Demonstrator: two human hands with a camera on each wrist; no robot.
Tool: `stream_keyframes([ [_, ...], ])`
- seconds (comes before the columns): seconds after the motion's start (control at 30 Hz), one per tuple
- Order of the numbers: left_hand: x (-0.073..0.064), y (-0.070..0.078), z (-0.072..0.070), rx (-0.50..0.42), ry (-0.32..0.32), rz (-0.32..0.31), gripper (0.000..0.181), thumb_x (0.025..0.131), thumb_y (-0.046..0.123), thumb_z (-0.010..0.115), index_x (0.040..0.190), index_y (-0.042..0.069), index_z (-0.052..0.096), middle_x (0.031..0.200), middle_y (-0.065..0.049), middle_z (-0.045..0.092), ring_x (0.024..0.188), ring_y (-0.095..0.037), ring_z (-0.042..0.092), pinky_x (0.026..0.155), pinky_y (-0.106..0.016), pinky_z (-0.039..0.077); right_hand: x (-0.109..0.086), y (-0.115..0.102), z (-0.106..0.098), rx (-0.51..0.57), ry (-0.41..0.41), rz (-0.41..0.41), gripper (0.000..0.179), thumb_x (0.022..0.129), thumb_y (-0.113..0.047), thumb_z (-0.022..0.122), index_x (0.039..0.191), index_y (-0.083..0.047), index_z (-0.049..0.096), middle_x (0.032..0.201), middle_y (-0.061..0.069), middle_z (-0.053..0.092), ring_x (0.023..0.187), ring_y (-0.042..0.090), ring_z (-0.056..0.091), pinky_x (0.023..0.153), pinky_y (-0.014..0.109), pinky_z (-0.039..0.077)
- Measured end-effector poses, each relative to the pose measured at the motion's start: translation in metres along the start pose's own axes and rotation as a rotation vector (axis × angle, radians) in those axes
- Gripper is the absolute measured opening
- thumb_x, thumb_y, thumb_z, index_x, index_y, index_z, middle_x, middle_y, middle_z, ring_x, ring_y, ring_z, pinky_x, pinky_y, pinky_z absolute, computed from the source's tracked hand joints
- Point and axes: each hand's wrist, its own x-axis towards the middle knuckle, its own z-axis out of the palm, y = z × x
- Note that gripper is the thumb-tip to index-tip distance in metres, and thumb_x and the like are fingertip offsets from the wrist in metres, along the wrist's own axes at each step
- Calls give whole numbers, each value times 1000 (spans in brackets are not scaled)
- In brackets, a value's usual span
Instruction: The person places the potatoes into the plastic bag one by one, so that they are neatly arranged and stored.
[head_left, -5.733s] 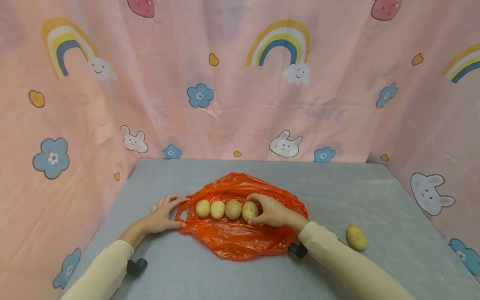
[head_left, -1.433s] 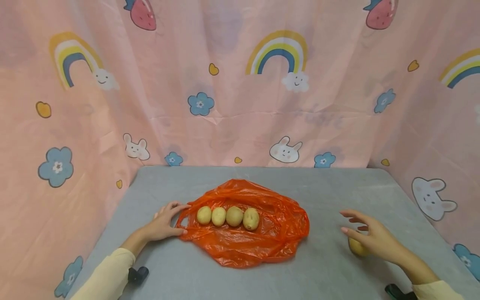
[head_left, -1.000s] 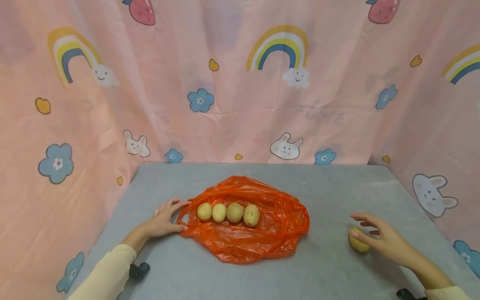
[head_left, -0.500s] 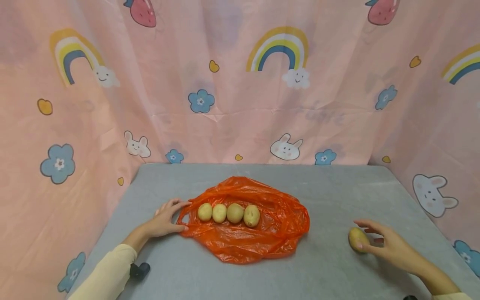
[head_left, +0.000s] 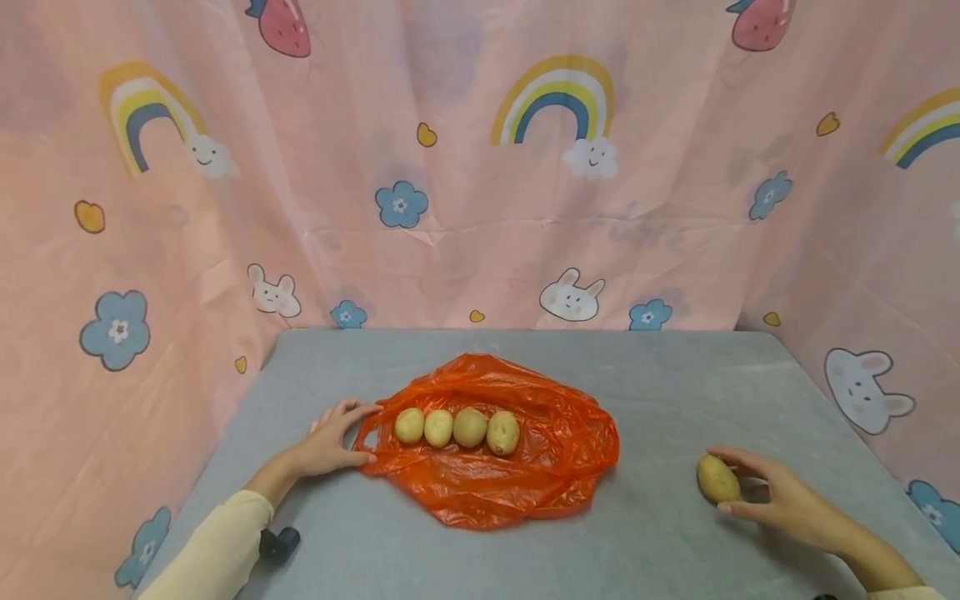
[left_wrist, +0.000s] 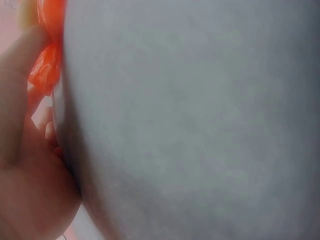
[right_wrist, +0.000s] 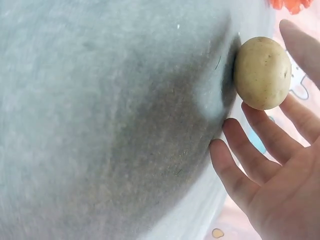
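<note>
Several potatoes (head_left: 470, 427) lie in a row on a spread orange plastic bag (head_left: 495, 492) in the head view. My left hand (head_left: 322, 442) rests at the bag's left end, its thumb and a fingertip touching the two sides of the handle opening. The left wrist view shows the thumb against the orange plastic (left_wrist: 47, 65). Over on the right, one more potato (head_left: 717, 479) sits on the table. My right hand (head_left: 795, 504) is around its right side with fingers spread. In the right wrist view the fingertips touch or nearly touch this potato (right_wrist: 262, 73), and the thumb stands apart from it.
A grey table (head_left: 660, 383) carries everything. A pink patterned curtain (head_left: 480, 175) encloses it at the back and both sides. A small black device (head_left: 279, 543) is on the left wrist.
My right hand has gone from a potato on the bag to the separate one at right, and has lowered beside it with fingers spread. The left hand has stayed at the bag's handle.
</note>
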Motion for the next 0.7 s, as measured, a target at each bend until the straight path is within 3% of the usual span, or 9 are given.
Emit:
stream_keyframes([
  [0.2,2,-1,2,10,3,-2,73,85,38,79,149,20,49,151,-16,36,135,-44,31,103,-69,20,0,3,3,-68,69,-46,61,83,-6,80,136,8,53,120,-39,49,102,-17,52,71,18,51],
  [0.3,1,0,1,9,4,0,73,85,39,79,149,20,49,152,-18,36,135,-45,31,103,-70,19,0,3,6,-96,89,-31,60,83,-7,81,135,7,54,116,-34,54,100,-17,52,71,18,51],
  [0.43,-1,1,1,3,-12,-7,75,85,39,80,150,18,48,153,-20,34,136,-47,30,104,-72,17,0,2,8,-121,66,36,61,84,-12,81,134,9,54,117,-9,67,98,-18,51,70,24,53],
  [0.57,-2,1,1,3,-20,-14,76,85,39,79,151,18,47,154,-21,33,137,-47,29,104,-71,18,-1,0,10,-146,61,69,61,84,-14,81,134,9,54,119,21,68,97,-19,50,69,26,53],
  [0.7,-1,0,0,5,-10,-7,76,85,39,79,151,19,47,154,-21,33,137,-47,30,103,-70,21,1,-1,13,-167,102,46,59,83,-13,82,133,8,56,120,26,68,97,-19,50,70,21,51],
])
